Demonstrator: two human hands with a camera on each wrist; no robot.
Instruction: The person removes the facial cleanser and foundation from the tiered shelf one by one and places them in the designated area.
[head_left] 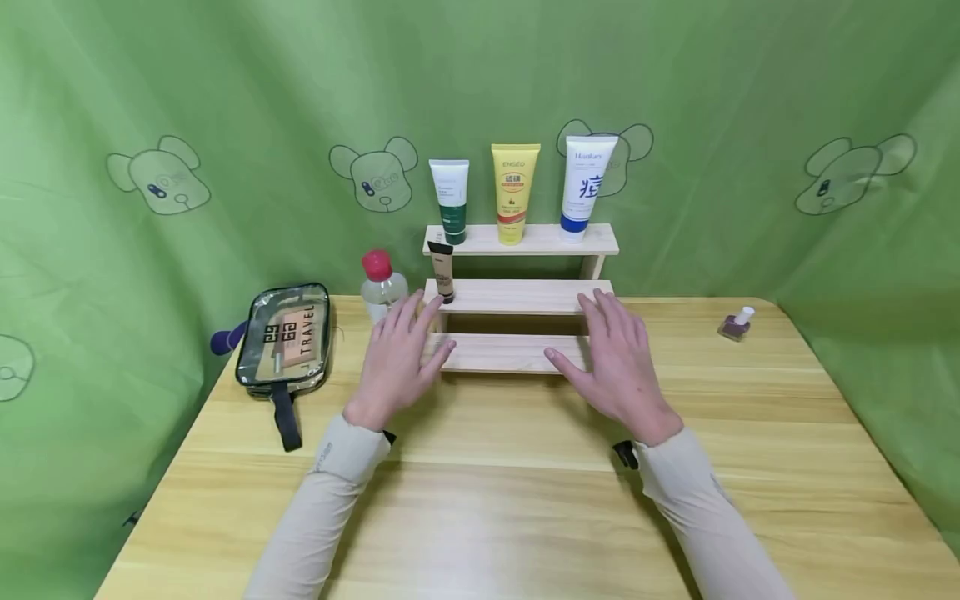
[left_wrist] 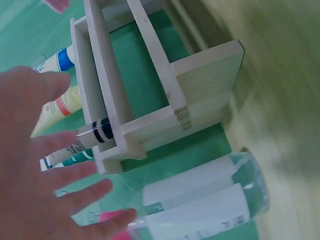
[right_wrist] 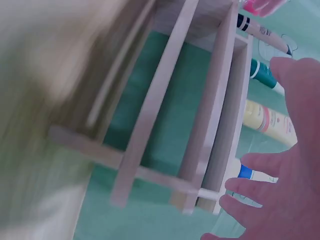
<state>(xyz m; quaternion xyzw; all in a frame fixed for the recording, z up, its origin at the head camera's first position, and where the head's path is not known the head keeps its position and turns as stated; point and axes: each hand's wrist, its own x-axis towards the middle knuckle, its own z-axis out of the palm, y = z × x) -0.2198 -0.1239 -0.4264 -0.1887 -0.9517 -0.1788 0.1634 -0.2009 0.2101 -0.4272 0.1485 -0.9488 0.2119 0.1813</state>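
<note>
A three-tier wooden rack [head_left: 525, 296] stands at the back of the table. On its top tier are a white-and-green tube [head_left: 450, 196], a yellow tube [head_left: 513, 192] and a white-and-blue tube [head_left: 587, 183]. A small beige tube with a black cap [head_left: 443, 273] stands at the left of the middle tier. My left hand [head_left: 397, 358] hovers by the rack's left end, fingers spread, partly covering a clear bottle with a red cap [head_left: 378, 267]. Over the right end is my right hand [head_left: 618, 362], its fingers spread too. Neither hand holds anything; whether they touch the rack, I cannot tell.
A clear travel pouch with black trim [head_left: 288, 337] lies at the table's left, its strap towards me. Behind it shows a purple object [head_left: 223, 340], partly hidden. A dark nail polish bottle with a white cap [head_left: 736, 324] lies at the back right. Green curtain [head_left: 712, 167] encloses the table.
</note>
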